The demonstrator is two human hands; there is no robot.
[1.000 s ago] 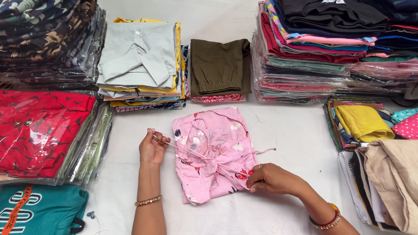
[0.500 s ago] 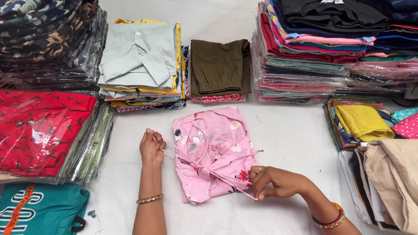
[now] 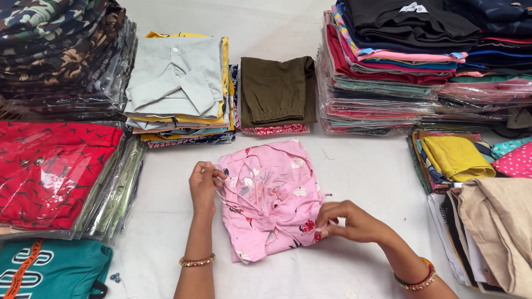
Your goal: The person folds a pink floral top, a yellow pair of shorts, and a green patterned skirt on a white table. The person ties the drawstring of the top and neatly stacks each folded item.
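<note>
Centrally, folded pink floral cotton garment (image 3: 271,199) flat on white table (image 3: 366,171); left hand (image 3: 204,181) and right hand (image 3: 346,222) each pinching a thin pink tie string (image 3: 238,200), drawn taut to bind the bundle.

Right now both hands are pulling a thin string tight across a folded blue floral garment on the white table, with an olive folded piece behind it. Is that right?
Not quite: the garment is pink with a floral print, not blue, as the head view shows. The rest holds: the left hand and right hand each pinch an end of the thin string across it on the white table, and the olive folded piece lies behind.
</note>
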